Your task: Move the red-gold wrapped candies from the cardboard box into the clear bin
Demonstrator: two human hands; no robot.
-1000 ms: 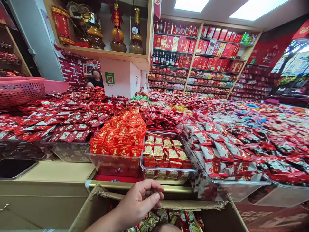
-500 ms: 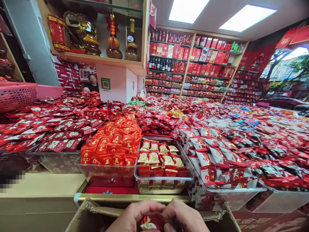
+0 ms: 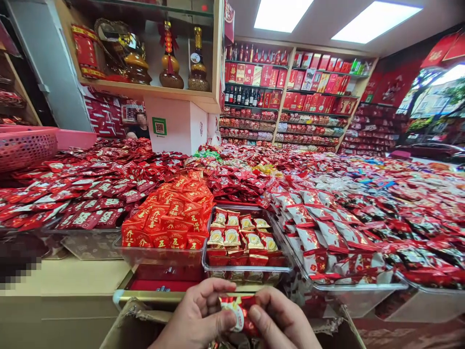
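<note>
Low in the middle of the head view, a small red and white candy packet (image 3: 238, 314) is pinched between both hands. My left hand (image 3: 199, 315) grips its left end with thumb and fingers. On the packet's right end are the thumb and fingers of my right hand (image 3: 281, 317). Both hands are over an open cardboard box (image 3: 121, 322), where a few wrapped pieces show dimly beneath them. Just beyond stands a clear tray (image 3: 285, 268) of red and gold packets, beside a heap of orange-red packets (image 3: 167, 213).
Trays of white and red packets (image 3: 327, 232) stand to the right, dark red ones (image 3: 105, 201) to the left. A pink basket (image 3: 29, 145) is at far left. A glass-shelved cabinet (image 3: 145, 87) overhangs the heaps. A person (image 3: 140, 127) is behind them.
Both hands have risen slightly with the packet, which has come into fuller view between the fingertips. The fingers now pinch its two ends, and the packet lies more sideways.
</note>
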